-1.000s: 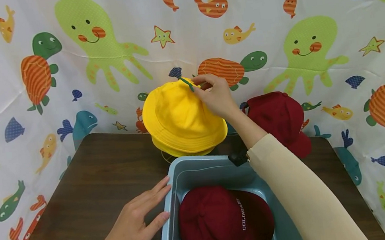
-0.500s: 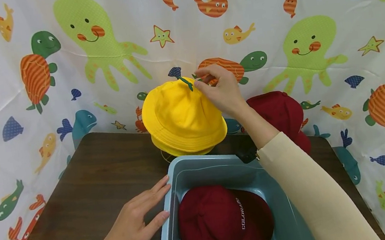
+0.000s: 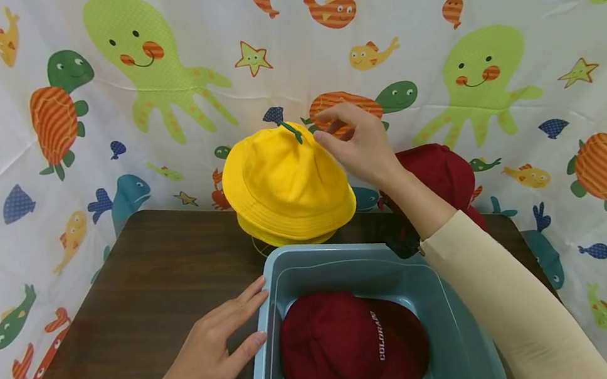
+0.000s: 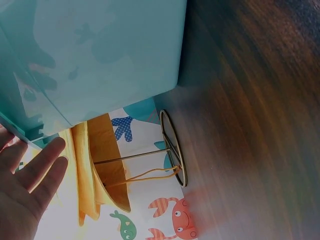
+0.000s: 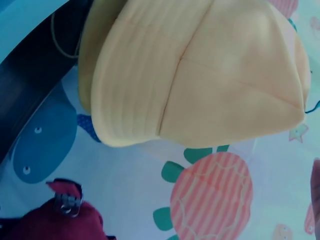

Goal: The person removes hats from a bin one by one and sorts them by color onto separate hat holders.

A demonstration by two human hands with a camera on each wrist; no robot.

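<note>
Yellow bucket hats (image 3: 286, 185) are stacked on a wire stand (image 4: 131, 156) at the back of the table, with a small green stem (image 3: 292, 132) on the top one. Just right of that stem hovers my right hand (image 3: 364, 150), its fingers loosely bent and a small gap from the fabric. In the right wrist view the yellow hat fills the upper half. A light blue plastic bin (image 3: 325, 275) holds a maroon cap (image 3: 328, 344) with white lettering. Against the bin's left rim, the spread fingers of my left hand (image 3: 220, 345) rest.
Another maroon cap (image 3: 443, 172) is behind my right forearm at the back right, partly covered. Dark wooden table (image 3: 126, 319) extends left of the bin. A white curtain (image 3: 290, 77) printed with sea animals hangs directly behind.
My right hand has drawn away from the yellow hat's top, moving slightly right. My left hand has stayed on the bin rim, and the hats have not moved.
</note>
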